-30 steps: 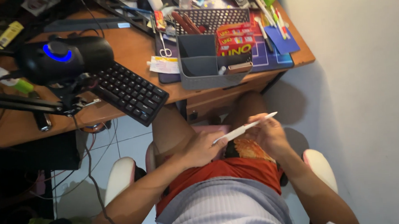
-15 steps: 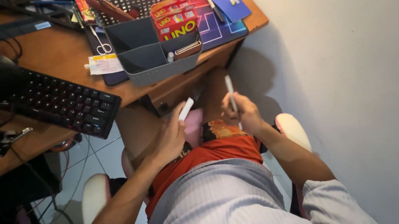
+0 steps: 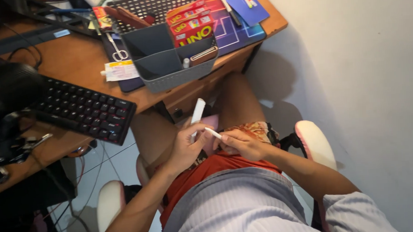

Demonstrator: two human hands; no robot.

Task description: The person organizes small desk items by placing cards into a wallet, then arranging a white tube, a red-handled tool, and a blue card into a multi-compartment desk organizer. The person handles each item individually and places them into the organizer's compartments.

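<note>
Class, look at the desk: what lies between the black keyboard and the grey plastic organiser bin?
In the head view, a small white paper label with a red-and-yellow strip lies between the black keyboard and the grey plastic organiser bin, on the wooden desk.

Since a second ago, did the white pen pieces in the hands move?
Yes. The two white pieces, pulled apart over the lap half a second ago, have come close together again, the left hand and right hand nearly touching.

Soft, even light fills the scene, brightest on the white wall (image 3: 376, 76), where a blurred shadow falls beside the desk (image 3: 74, 61). The lower left is dim. Slight softness and wide-angle bending mark the edges.
</note>
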